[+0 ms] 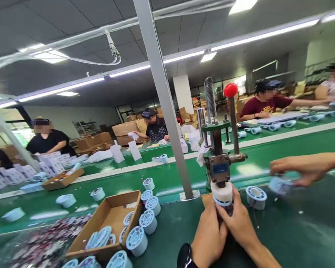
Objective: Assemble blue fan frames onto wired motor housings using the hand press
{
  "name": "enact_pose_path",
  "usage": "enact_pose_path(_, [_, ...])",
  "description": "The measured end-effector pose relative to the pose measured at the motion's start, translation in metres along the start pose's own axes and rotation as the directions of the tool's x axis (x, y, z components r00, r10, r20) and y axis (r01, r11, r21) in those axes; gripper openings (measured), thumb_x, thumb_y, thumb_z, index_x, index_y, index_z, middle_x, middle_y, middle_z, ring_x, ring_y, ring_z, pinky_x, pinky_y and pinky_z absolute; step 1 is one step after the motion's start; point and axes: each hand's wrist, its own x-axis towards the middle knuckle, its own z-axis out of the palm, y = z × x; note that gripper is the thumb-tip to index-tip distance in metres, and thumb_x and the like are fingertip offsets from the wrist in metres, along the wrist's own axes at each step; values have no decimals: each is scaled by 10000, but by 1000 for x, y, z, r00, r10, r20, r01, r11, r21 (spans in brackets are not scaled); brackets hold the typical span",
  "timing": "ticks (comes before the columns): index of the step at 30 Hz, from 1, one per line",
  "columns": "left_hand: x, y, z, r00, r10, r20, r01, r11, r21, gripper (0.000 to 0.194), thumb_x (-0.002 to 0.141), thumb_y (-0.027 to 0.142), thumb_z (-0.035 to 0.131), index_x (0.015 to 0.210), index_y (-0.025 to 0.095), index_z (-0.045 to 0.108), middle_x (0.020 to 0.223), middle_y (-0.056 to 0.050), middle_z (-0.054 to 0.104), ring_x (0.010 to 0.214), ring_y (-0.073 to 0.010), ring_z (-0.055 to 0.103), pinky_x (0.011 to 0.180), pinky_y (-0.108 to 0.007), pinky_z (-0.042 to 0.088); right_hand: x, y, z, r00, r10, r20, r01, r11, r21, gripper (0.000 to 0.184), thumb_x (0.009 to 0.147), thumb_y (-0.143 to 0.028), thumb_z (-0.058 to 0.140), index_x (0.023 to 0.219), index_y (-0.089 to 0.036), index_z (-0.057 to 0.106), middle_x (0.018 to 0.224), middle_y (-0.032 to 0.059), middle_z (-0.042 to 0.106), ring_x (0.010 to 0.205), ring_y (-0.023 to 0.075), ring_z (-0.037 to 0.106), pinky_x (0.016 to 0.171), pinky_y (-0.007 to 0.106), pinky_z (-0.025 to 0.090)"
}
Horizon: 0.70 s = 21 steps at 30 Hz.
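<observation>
My left hand (208, 232), with a dark watch on its wrist, and my right hand (240, 221) are closed together around a light-blue round plastic housing (222, 203). The housing sits directly beneath the white round pad (222, 191) of a hand press (220, 169). Pad and housing appear to touch, though my fingers hide much of the housing's lower part. The press has a lever with a red ball knob (230, 90) and stands just beyond my hands. Another blue housing (256, 197) with a thin wire rests to the right of my right hand.
At right, a co-worker's hand (304, 167) grips a blurred blue housing (280, 185). On the left, a cardboard box (108, 208) contains blue round covers, with several housings (136, 240) beside it. A metal post (164, 100) rises behind the bench. Co-workers sit across the green conveyor (173, 178).
</observation>
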Motion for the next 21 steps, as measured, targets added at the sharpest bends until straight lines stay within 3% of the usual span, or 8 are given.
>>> enact_pose_path(3, [13, -3, -58, 986, -134, 98, 94, 936, 339, 249, 878, 221, 505, 989, 222, 728, 944, -68, 750, 919, -231, 688, 836, -309, 513, 6, 4, -1, 990, 129, 57, -129, 992, -13, 768, 846, -552, 509, 1492, -254, 221, 1312, 90, 563, 1139, 268, 605, 930, 408, 515])
enact_pose_path(5, [33, -22, -104, 973, -230, 18, 196, 865, 461, 281, 919, 194, 450, 883, 194, 729, 891, -85, 739, 900, -234, 681, 851, -349, 494, 8, 4, -1, 982, 178, 60, -176, 984, -35, 779, 832, -575, 512, 1491, -282, 218, 1284, 74, 585, 1111, 274, 621, 881, 403, 535])
enact_pose_path(8, [70, -61, -166, 935, -339, -104, 334, 745, 577, 211, 952, 281, 521, 1027, 141, 660, 1074, -91, 680, 1028, -228, 630, 944, -456, 469, 7, 2, 1, 987, 157, 27, -156, 987, -27, 778, 836, -573, 515, 1491, -270, 227, 1278, 78, 587, 1125, 273, 612, 898, 400, 527])
enact_pose_path(10, [90, -84, -190, 915, -390, -104, 365, 687, 628, 275, 935, 331, 575, 1144, 154, 607, 1195, -86, 623, 1077, -228, 605, 948, -468, 484, 6, 2, 5, 994, 107, -1, -107, 994, -16, 756, 860, -567, 494, 1490, -239, 237, 1319, 98, 553, 1175, 271, 580, 956, 402, 501])
enact_pose_path(12, [100, -98, -198, 896, -439, -74, 370, 642, 671, 330, 926, 336, 595, 1209, 167, 570, 1240, -87, 593, 1075, -230, 605, 919, -455, 512, 6, 4, 8, 997, 71, -5, -71, 997, -22, 728, 886, -564, 465, 1492, -233, 233, 1363, 108, 515, 1220, 272, 547, 983, 409, 486])
enact_pose_path(15, [102, -107, -191, 861, -508, -18, 357, 580, 732, 329, 925, 330, 597, 1208, 164, 568, 1206, -83, 605, 1021, -216, 625, 863, -425, 543, 8, 8, 12, 999, 53, 9, -53, 998, -19, 699, 906, -552, 438, 1499, -274, 194, 1410, 89, 471, 1265, 265, 510, 981, 410, 489])
enact_pose_path(18, [106, -108, -183, 830, -557, 30, 325, 525, 787, 305, 917, 327, 612, 1172, 163, 586, 1159, -73, 623, 981, -204, 637, 828, -396, 554, 10, 8, 12, 997, 76, 26, -76, 997, 2, 699, 902, -551, 447, 1496, -310, 168, 1404, 69, 479, 1248, 252, 525, 956, 400, 506])
enact_pose_path(21, [111, -101, -180, 830, -552, 74, 258, 499, 827, 290, 919, 331, 609, 1150, 156, 596, 1143, -71, 631, 987, -205, 636, 844, -406, 546, 10, 6, 9, 995, 91, 39, -91, 996, -4, 693, 900, -543, 449, 1490, -316, 163, 1390, 60, 491, 1242, 253, 526, 974, 421, 491])
